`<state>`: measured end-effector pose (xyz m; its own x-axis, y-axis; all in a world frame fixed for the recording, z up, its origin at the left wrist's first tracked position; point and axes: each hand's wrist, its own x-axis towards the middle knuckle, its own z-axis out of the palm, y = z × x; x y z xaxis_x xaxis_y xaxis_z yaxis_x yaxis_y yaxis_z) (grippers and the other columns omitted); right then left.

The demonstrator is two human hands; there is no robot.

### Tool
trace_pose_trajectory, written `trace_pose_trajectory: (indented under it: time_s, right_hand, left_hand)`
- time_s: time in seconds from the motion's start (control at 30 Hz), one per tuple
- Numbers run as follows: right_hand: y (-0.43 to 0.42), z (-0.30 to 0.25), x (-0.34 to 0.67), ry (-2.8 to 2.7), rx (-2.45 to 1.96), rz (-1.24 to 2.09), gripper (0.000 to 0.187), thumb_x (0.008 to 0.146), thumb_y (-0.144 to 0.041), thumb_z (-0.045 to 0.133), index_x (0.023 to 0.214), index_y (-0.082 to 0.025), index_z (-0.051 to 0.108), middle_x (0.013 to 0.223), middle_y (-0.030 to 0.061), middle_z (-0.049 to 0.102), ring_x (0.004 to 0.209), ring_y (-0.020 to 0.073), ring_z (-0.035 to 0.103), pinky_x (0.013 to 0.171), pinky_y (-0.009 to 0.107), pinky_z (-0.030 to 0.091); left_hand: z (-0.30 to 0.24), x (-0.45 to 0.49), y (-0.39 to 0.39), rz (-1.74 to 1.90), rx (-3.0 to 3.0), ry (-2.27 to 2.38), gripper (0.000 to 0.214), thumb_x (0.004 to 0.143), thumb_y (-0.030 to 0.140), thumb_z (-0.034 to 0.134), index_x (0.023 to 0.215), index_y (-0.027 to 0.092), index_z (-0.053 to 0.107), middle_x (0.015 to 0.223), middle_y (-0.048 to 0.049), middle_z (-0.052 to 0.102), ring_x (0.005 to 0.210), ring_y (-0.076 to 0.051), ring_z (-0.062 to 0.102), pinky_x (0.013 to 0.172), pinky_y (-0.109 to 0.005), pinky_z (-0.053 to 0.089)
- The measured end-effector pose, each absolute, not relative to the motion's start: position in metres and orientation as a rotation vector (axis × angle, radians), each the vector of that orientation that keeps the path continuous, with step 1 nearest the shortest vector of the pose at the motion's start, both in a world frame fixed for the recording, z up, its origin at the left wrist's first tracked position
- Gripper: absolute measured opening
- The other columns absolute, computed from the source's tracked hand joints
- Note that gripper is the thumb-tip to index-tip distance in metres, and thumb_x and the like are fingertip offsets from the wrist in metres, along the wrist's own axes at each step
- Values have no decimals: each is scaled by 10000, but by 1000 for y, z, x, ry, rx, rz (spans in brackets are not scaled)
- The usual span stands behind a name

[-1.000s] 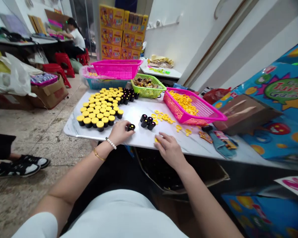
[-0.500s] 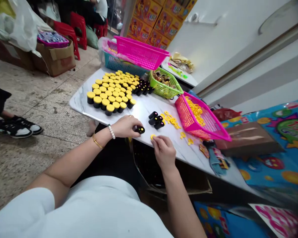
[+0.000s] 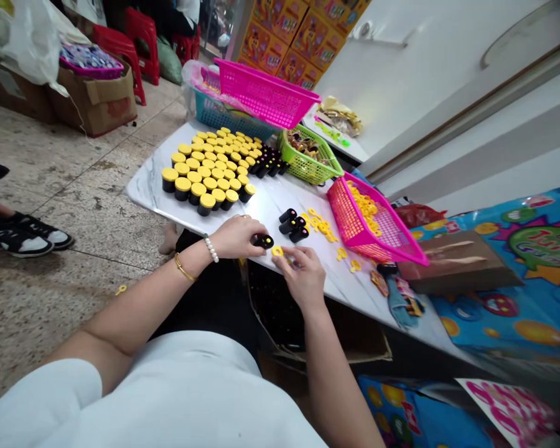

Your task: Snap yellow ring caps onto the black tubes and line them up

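My left hand (image 3: 239, 238) is closed around a small black cylinder (image 3: 264, 241) lying on its side, its open end toward the right with a yellow spot inside. Just right of that end, my right hand (image 3: 304, 272) pinches a yellow ring-shaped plastic piece (image 3: 277, 251). Beyond my hands, several black cylinders (image 3: 294, 225) lie in a small group. Loose yellow ring pieces (image 3: 321, 224) are scattered beside them. On the left of the table stand many black cylinders with yellow caps (image 3: 206, 201), in close rows. Uncapped black ones (image 3: 271, 163) lie behind.
A pink basket (image 3: 396, 249) of yellow pieces stands at the right, with a green basket (image 3: 313, 173) behind it. Pink (image 3: 266, 99) and blue baskets sit at the table's far end. An open carton (image 3: 322, 358) is below the table edge. Another person's shoes (image 3: 25, 235) are at left.
My right hand has moved left, bringing the yellow ring piece close to the black cylinder's open end. My left hand keeps its hold. The view has shifted slightly.
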<state>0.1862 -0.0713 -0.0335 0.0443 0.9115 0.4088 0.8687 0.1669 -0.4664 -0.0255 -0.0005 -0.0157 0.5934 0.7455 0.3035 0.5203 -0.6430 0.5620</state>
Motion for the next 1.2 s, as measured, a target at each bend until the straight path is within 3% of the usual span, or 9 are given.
trace_pose_trajectory:
  time_s: [0.1,0.27,0.4,0.53,0.73,1.2]
  right_hand:
    - [-67,-32,174,-1732,-1590,264,265,801,-435,700,894,-187,720,878,62,661,743,175,602,714,326,514]
    - [-64,-14,166,-1460,-1377,756,329,752,-411,765,980,-194,669,839,25,704,602,133,612,580,282,519]
    - [-57,-3,159,-1457,-1341,937,241,740,-359,781,880,-173,718,622,-14,657,498,108,575,527,254,495]
    - [-47,-2,156,-1215,-1325,1168,228,673,-332,813,788,-168,704,577,-17,646,454,94,569,459,218,475]
    - [-42,-3,156,-964,-1290,1348,258,579,-291,822,702,-176,626,479,-48,587,364,59,486,372,162,380]
    - [-40,-4,150,-1012,-1297,1315,280,573,-317,826,671,-171,609,490,-41,594,377,80,520,376,179,388]
  left_hand:
    - [-16,-25,0,738,2417,1008,265,760,325,705,975,173,730,872,-42,712,854,-206,614,812,-308,437]
    - [-18,-25,0,745,2429,1002,263,759,352,711,962,188,747,888,-43,702,876,-215,606,814,-313,433]
    - [-17,-25,0,740,2426,1004,207,764,340,703,912,209,761,860,-40,673,854,-212,590,790,-309,421]
    - [-17,-25,0,740,2431,1022,171,741,335,722,834,194,752,814,-29,647,809,-199,567,760,-300,400]
    - [-17,-24,-1,745,2449,1013,155,749,339,715,755,185,716,706,-5,611,730,-173,536,723,-286,372]
    - [-8,-26,-4,698,2414,1045,163,748,320,680,684,172,661,681,-4,600,711,-161,530,702,-277,360]
